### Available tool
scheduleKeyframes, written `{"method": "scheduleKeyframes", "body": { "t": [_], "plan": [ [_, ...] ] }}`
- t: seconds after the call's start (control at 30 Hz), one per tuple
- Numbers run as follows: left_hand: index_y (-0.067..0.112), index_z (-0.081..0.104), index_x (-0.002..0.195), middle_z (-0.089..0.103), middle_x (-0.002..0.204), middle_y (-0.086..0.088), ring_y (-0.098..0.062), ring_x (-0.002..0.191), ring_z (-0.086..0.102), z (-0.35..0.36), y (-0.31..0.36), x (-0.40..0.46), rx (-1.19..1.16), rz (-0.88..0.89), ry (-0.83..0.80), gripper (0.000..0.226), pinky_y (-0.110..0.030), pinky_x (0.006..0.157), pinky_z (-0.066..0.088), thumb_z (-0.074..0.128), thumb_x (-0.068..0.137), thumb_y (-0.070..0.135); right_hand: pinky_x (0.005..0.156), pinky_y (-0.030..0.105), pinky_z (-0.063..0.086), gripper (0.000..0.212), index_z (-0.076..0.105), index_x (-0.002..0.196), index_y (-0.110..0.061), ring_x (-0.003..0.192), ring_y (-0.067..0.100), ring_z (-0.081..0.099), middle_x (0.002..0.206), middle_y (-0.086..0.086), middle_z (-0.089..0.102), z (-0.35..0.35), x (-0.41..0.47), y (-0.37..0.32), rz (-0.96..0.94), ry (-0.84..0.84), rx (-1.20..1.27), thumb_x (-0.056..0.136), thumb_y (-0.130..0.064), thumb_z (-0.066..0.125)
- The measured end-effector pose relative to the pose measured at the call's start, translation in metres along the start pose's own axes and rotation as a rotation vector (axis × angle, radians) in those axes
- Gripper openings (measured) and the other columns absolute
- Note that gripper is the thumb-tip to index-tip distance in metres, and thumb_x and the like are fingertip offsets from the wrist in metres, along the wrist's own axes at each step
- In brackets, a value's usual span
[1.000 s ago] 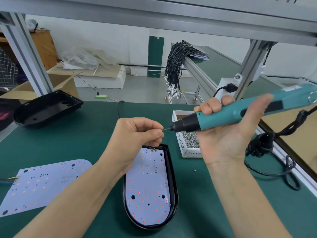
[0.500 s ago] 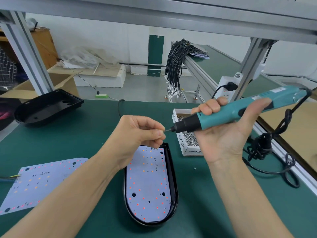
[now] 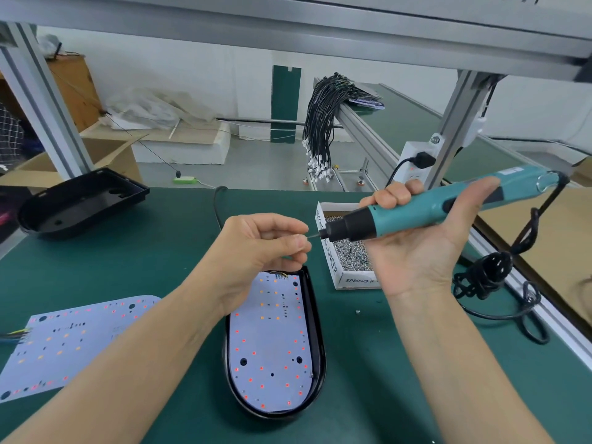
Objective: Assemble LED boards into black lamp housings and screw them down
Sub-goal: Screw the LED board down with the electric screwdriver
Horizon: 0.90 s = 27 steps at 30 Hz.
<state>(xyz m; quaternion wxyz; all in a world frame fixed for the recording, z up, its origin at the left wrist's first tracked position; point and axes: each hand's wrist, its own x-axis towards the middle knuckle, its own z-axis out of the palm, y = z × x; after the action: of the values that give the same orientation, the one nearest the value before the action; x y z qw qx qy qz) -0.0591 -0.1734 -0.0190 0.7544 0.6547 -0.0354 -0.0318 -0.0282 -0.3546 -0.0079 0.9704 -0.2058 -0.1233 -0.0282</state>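
Housings first, far left: a spare black housing (image 3: 80, 203) is sitting empty at the back of the green tabletop (image 3: 166, 238), and nearer the front a loose LED board (image 3: 73, 344) is lying flat, waiting its turn. Moving in, the left hand (image 3: 259, 251) is hovering above the top end of the working lamp housing (image 3: 317, 331), thumb and forefinger pinched together at the very tip of the driver bit; presumably a screw is in there, but it is too small to make out. Below it, the seated LED board (image 3: 269, 347) is resting inside that housing, its mounting holes looking unfilled. Compared with a second ago, the screwdriver has been swinging flatter and lower, its nose now meeting the pinch instead of merely pointing near it, so the loading of the bit is looking all but done and the first drive into the board should be coming next. Further right, the screw box (image 3: 339, 277) is standing open just beside the housing, and the right hand (image 3: 416, 248) is gripping the teal electric screwdriver (image 3: 432, 209), fingers curled over the barrel, cable trailing off to the right.
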Motion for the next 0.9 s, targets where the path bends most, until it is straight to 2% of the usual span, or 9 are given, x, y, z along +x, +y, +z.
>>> {"method": "scheduleKeyframes", "body": {
  "t": [0.13,0.23,0.33,0.4,0.47,0.57,0.7,0.77,0.9],
  "plan": [
    [0.007,0.073,0.092,0.074,0.079,-0.011,-0.017,0.066,0.068,0.002,0.001,0.0,-0.023,-0.032,-0.015,0.037,-0.024,0.062,0.057,0.078,0.058,0.022,0.067,0.03,0.049,0.059,0.047,0.073,-0.017,0.058,0.015,0.05,0.065,-0.003,0.048,-0.001,0.0,-0.002,-0.004,0.002,0.002,0.075,-0.076,0.045],
    [0.018,0.073,0.096,0.075,0.091,-0.008,-0.019,0.071,0.069,0.002,0.005,-0.002,0.0,-0.089,-0.02,0.035,-0.027,0.061,0.057,0.084,0.064,0.028,0.068,0.03,0.048,0.059,0.047,0.072,-0.017,0.057,0.015,0.05,0.064,-0.003,0.048,-0.003,0.001,-0.005,-0.012,0.005,0.007,0.075,-0.076,0.046],
    [0.027,0.07,0.099,0.074,0.101,0.0,-0.016,0.068,0.068,-0.009,0.011,-0.004,0.053,-0.046,0.13,0.036,-0.028,0.057,0.056,0.074,0.067,0.043,0.069,0.03,0.047,0.059,0.046,0.072,-0.017,0.058,0.015,0.049,0.064,-0.003,0.047,-0.008,0.002,-0.009,-0.016,0.013,-0.028,0.074,-0.076,0.05],
    [0.027,0.065,0.106,0.071,0.102,0.004,-0.011,0.069,0.065,-0.026,0.012,-0.007,0.219,0.012,0.329,0.047,-0.03,0.061,0.056,0.08,0.066,0.047,0.07,0.029,0.046,0.058,0.047,0.072,-0.018,0.058,0.015,0.049,0.065,-0.003,0.047,-0.014,0.002,-0.011,-0.003,0.014,-0.063,0.066,-0.074,0.061],
    [0.028,0.058,0.117,0.064,0.097,0.01,-0.011,0.08,0.062,-0.044,0.008,-0.013,0.569,-0.01,0.471,0.065,-0.038,0.074,0.054,0.073,0.063,0.06,0.072,0.03,0.046,0.057,0.049,0.071,-0.018,0.059,0.015,0.048,0.065,-0.003,0.047,-0.021,-0.001,-0.01,0.011,0.014,-0.127,0.057,-0.071,0.067],
    [0.03,0.042,0.129,0.058,0.096,0.011,-0.019,0.091,0.059,-0.05,-0.003,-0.024,1.014,-0.259,0.406,0.094,-0.039,0.082,0.049,0.056,0.054,0.084,0.074,0.03,0.044,0.061,0.05,0.071,-0.019,0.059,0.015,0.046,0.065,-0.003,0.047,-0.032,-0.004,-0.004,0.033,0.021,-0.221,0.049,-0.071,0.074],
    [0.024,0.033,0.134,0.062,0.096,0.003,-0.025,0.095,0.061,-0.034,-0.025,-0.027,1.053,-0.415,0.3,0.094,-0.038,0.081,0.053,0.067,0.06,0.072,0.073,0.029,0.044,0.062,0.052,0.069,-0.019,0.059,0.015,0.046,0.064,-0.002,0.047,-0.041,-0.006,0.005,0.065,0.035,-0.299,0.047,-0.071,0.078],
    [0.023,0.041,0.121,0.063,0.094,0.006,-0.019,0.09,0.062,-0.029,-0.034,-0.026,0.947,-0.421,0.285,0.077,-0.038,0.078,0.055,0.077,0.061,0.056,0.071,0.028,0.044,0.063,0.052,0.069,-0.019,0.059,0.015,0.046,0.063,-0.002,0.048,-0.044,-0.006,0.008,0.081,0.04,-0.318,0.046,-0.071,0.079],
    [0.022,0.057,0.106,0.068,0.095,0.002,-0.019,0.085,0.066,-0.028,-0.038,-0.02,0.823,-0.397,0.201,0.053,-0.041,0.074,0.058,0.074,0.058,0.037,0.071,0.028,0.042,0.065,0.051,0.069,-0.019,0.059,0.015,0.045,0.063,-0.002,0.047,-0.047,-0.007,0.013,0.105,0.045,-0.348,0.045,-0.071,0.08]
  ]
}}
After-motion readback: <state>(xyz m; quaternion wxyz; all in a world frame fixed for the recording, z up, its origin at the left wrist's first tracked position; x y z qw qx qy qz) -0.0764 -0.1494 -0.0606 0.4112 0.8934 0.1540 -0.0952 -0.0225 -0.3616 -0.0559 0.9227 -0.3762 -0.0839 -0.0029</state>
